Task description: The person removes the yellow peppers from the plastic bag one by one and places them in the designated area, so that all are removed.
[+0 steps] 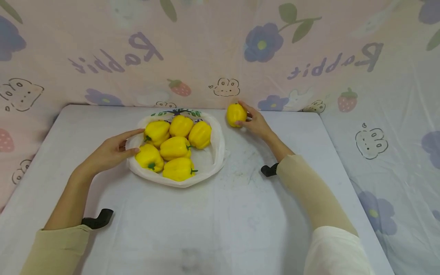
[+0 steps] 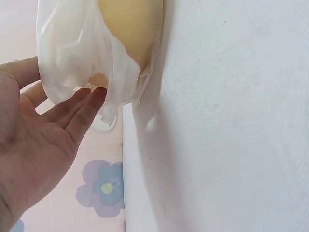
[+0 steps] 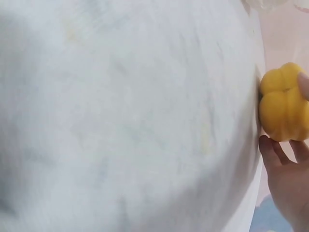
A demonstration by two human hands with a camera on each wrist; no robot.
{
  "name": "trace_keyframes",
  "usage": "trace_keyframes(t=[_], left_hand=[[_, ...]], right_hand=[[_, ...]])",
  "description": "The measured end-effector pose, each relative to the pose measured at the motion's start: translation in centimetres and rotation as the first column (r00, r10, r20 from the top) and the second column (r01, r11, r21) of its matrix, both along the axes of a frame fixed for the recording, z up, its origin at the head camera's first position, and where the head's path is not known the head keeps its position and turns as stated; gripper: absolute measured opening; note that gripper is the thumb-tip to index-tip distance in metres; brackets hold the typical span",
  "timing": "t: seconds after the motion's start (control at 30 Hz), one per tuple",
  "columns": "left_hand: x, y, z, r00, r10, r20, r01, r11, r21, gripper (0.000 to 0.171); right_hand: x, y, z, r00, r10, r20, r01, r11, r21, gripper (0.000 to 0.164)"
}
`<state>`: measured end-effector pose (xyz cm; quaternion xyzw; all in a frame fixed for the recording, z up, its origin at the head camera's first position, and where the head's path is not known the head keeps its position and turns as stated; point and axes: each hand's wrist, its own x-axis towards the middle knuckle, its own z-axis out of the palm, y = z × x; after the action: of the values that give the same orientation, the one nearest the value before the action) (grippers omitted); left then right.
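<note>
Several yellow bell peppers with green stems, one of them a yellow bell pepper (image 1: 175, 148) in the middle, lie inside a white plastic bag (image 1: 218, 152) with its rim rolled open. My left hand (image 1: 108, 152) holds the bag's left side, thumb and fingertips at the rim. From the left wrist view, the fingers (image 2: 89, 108) reach against the thin white plastic. Just right of the bag, near the table's back edge, my right hand (image 1: 258, 124) grips a single yellow bell pepper (image 1: 236, 115) between thumb and fingers. The right wrist view shows this pepper (image 3: 285, 104) close by the table surface.
A white-covered table (image 1: 206, 225) bears the bag. Behind it hangs a printed cloth (image 1: 206, 49) with rabbits, flowers and strawberries. Black curved pieces show at both wrists, one left (image 1: 99, 219) and one right (image 1: 269, 170).
</note>
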<state>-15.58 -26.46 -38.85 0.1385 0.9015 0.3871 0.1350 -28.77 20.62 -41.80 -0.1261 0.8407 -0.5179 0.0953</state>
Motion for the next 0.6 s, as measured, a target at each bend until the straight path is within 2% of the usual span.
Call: trace_keyframes(t=[0.13,0.27,0.4,0.6], left_hand=[[0.0,0.0,0.1,1.0,0.001,0.013,-0.001,1.0,0.005,0.063],[0.0,0.1,0.3,1.0,0.002,0.021,-0.002,1.0,0.001,0.063],[0.0,0.2,0.4,0.999,0.002,0.033,-0.002,1.0,0.002,0.063],[0.0,-0.1,0.2,1.0,-0.005,0.028,0.005,1.0,0.016,0.063]], right_hand=[[0.8,-0.7,1.5,1.0,0.002,0.015,-0.002,1.0,0.008,0.078],[1.1,-0.8,2.0,1.0,-0.019,0.008,0.019,1.0,0.01,0.077],[0.6,-0.5,1.1,0.999,-0.048,-0.016,0.048,0.998,-0.029,0.076],[-0.5,0.0,-0.6,0.988,-0.104,-0.118,0.106,0.994,0.007,0.074]])
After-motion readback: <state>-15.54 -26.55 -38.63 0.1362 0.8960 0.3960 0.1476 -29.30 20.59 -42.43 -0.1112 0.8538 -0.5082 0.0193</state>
